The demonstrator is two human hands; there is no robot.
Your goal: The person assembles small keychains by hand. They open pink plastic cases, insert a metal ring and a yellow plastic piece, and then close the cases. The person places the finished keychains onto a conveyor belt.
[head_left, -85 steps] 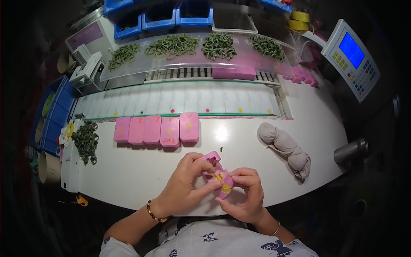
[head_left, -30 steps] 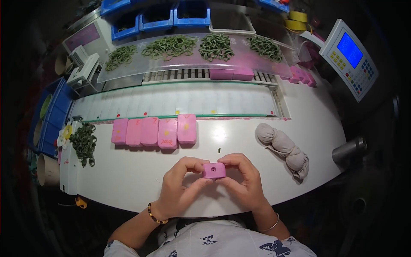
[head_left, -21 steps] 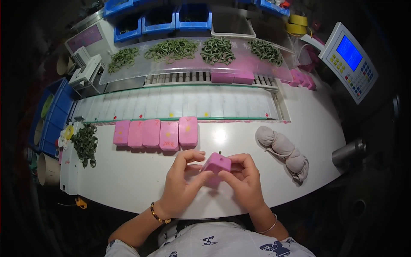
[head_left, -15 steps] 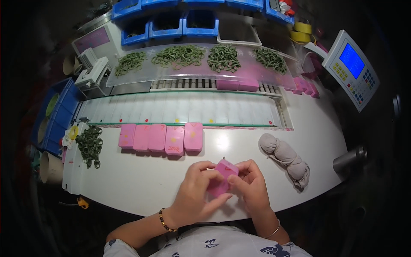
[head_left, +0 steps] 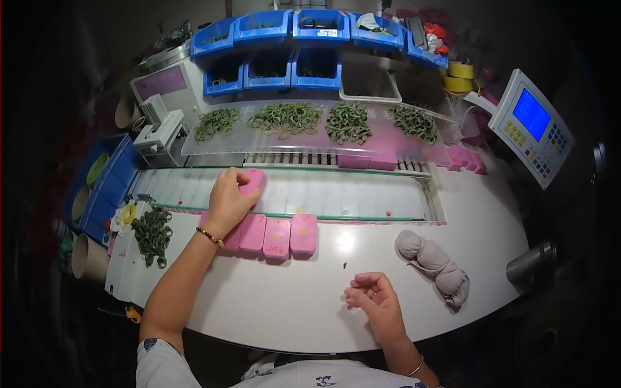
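Left hand (head_left: 231, 199) holds a rounded pink block (head_left: 255, 179), fingers closed around it, over the white conveyor belt (head_left: 323, 196) — release not yet done. Right hand (head_left: 376, 301): empty, fingers loosely curled, half-spread.

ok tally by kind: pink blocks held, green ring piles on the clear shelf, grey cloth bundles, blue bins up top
Pink block, left hand: 1
Green ring piles on the clear shelf: 4
Grey cloth bundle: 1
Blue bins: 8
Total: 14
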